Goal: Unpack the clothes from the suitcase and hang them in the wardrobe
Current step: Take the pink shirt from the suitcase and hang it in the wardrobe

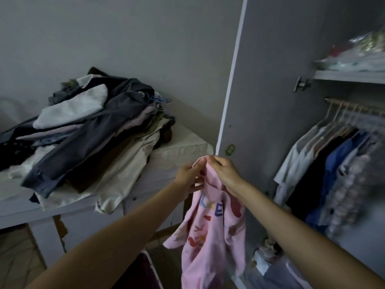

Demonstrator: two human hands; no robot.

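Both hands are raised in front of the open wardrobe door, holding up a pink garment by its top edge; the left hand pinches the fabric with fingers curled around it, and the right hand, just beside it, grips the same bunched edge from the right side, knuckles up; the 2 hands nearly touch at the top of the cloth. The pink garment hangs down between the forearms, printed with coloured letters and shapes, its lower part reaching the bottom of the view.

To the left, a pile of clothes lies heaped on a pale table; dark grey, white and beige pieces overlap, some draping over the near edge, and blue hangers poke out at the far side of the heap.

To the right, inside the wardrobe, a wooden rail carries several hanging garments in white, black, blue and a pale pattern; above it a shelf holds items wrapped in plastic, too blurred to identify. A small green sticker sits on the door near the hands.
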